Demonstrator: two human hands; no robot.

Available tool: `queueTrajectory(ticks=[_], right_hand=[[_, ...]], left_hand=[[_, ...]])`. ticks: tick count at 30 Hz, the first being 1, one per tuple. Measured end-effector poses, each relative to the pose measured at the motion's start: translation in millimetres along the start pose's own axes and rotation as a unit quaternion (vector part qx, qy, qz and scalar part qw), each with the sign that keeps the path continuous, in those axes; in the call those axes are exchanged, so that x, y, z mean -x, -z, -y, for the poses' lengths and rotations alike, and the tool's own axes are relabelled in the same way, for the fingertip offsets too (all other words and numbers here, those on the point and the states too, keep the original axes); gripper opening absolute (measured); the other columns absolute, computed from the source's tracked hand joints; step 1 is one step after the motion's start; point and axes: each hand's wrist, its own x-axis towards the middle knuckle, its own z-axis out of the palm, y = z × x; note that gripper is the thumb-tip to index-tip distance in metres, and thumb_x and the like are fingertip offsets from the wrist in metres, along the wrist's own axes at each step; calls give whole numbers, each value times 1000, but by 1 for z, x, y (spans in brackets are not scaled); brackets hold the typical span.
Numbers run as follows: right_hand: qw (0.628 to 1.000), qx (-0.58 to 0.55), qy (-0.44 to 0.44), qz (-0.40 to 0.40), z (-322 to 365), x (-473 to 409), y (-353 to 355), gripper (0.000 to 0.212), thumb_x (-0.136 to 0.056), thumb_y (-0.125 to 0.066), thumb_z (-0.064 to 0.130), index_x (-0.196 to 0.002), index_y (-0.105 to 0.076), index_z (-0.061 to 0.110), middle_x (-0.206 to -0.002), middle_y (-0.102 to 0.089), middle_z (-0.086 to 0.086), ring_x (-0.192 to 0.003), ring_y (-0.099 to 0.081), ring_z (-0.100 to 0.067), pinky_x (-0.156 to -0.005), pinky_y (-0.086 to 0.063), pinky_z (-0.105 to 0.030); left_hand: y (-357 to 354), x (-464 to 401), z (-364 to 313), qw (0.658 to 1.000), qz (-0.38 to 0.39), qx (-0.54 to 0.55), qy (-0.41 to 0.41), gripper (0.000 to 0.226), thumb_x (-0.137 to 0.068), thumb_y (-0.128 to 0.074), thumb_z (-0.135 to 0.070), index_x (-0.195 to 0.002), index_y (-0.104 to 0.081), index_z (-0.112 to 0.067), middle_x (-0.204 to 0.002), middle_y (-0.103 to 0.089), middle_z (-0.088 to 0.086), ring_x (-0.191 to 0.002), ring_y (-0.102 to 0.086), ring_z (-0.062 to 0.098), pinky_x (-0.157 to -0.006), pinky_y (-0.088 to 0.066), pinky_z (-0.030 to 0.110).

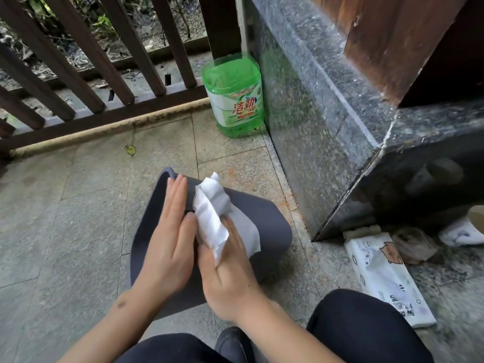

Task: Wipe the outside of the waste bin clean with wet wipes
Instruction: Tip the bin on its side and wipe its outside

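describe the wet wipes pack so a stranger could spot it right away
Start at the dark stone block on the right and drop to the floor at its lower corner. The wet wipes pack lies flat there: white, soft plastic, cartoon animal print, unlike the upright green bottle.

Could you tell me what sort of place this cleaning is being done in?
Probably an outdoor porch or veranda of a house: stone floor tiles, a dark wooden railing with soil and plants beyond it, and a polished granite column base under timber. A green detergent bottle stands in the corner.

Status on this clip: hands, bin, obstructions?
Left hand flat, open on the grey bin. Right hand pressing wet wipe to its side. Bin tipped over on floor. Nothing in the way.
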Motion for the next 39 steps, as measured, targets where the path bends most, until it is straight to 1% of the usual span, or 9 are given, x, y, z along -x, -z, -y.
queueTrajectory(ticks=[6, 12, 16, 19, 24, 27, 30, 35, 39], right_hand=[[992, 63, -48, -101, -64, -12, 12, 49, -105, -30, 26, -153, -32, 23, -151, -42, 5, -141, -38, -13, -115, -32, -41], [945, 106, -210, -228, -114, -25, 27, 48, -98, -33, 25, -139, -52, 9, -130, -54, -3, -123, -48, -22, -107, -23, -11], [945, 119, -270, -141, -110, -48, 40, 47, -94, -32, 26, -131, -55, 7, -127, -59, -15, -120, -53, -34, -107, -40, -46], [972, 102, -212, 5, -83, -49, 42, 38, -100, -33, 29, -124, -54, 8, -118, -61, -17, -111, -54, -32, -97, -43, -56], [994, 19, -76, 80, -32, -44, 23, 30, -106, -33, 25, -128, -45, 9, -122, -58, -15, -117, -51, -34, -98, -43, -52], [995, -6, -61, 76, -26, -42, 23, 38, -107, -34, 22, -144, -41, 20, -145, -51, 0, -139, -43, -21, -112, -36, -34], [998, 39, -48, 29, -22, -13, 4, 55, -105, -37, 25, -158, -23, 22, -162, -28, 7, -152, -21, -13, -122, -22, -37], [999, 29, 2, 24, -11, 22, -35, 69, -98, -48, 14, -159, -18, 21, -167, -16, 5, -154, -16, -21, -120, -23, -50], [995, 15, -54, -77, -26, 32, -27, 60, -101, -38, 16, -158, -22, 25, -166, -22, 5, -152, -22, -24, -119, -25, -49]], left_hand=[[6, -10, 8, 998, -38, 14, 47, 60, -99, -31, -29, -158, -21, -23, -165, -13, -16, -148, -5, -11, -118, -4, 10], [8, -16, 11, 997, -52, 26, 58, 58, -100, -32, -29, -157, -24, -25, -162, -15, -24, -146, -7, -14, -115, -5, 5], [9, -16, 12, 999, -39, 15, 21, 58, -101, -31, -31, -158, -21, -24, -159, -8, -33, -150, -2, -7, -118, -3, 12], [18, -8, 14, 1000, 3, 6, -18, 61, -100, -31, -31, -159, -17, -22, -166, -8, -22, -153, -2, 3, -120, -4, 16], [28, 8, 10, 990, 112, 0, -90, 62, -100, -38, -25, -159, -19, -19, -168, -13, -7, -155, -6, 18, -121, -8, 25], [42, 7, 11, 983, 148, 92, -56, 70, -93, -50, -12, -157, -26, -22, -167, -20, -7, -155, -11, 15, -120, -15, 28], [52, 0, 15, 973, 158, 168, -4, 83, -82, -51, 3, -156, -29, -27, -165, -24, -12, -153, -15, 10, -118, -19, 26], [62, -16, 25, 995, 87, 48, 33, 65, -94, -47, -19, -151, -32, -46, -158, -24, -34, -149, -13, -7, -114, -12, 10], [64, -23, 27, 992, 104, -71, 17, 60, -98, -42, -30, -156, -26, -32, -161, -19, -31, -149, -9, -7, -116, -8, 9]])
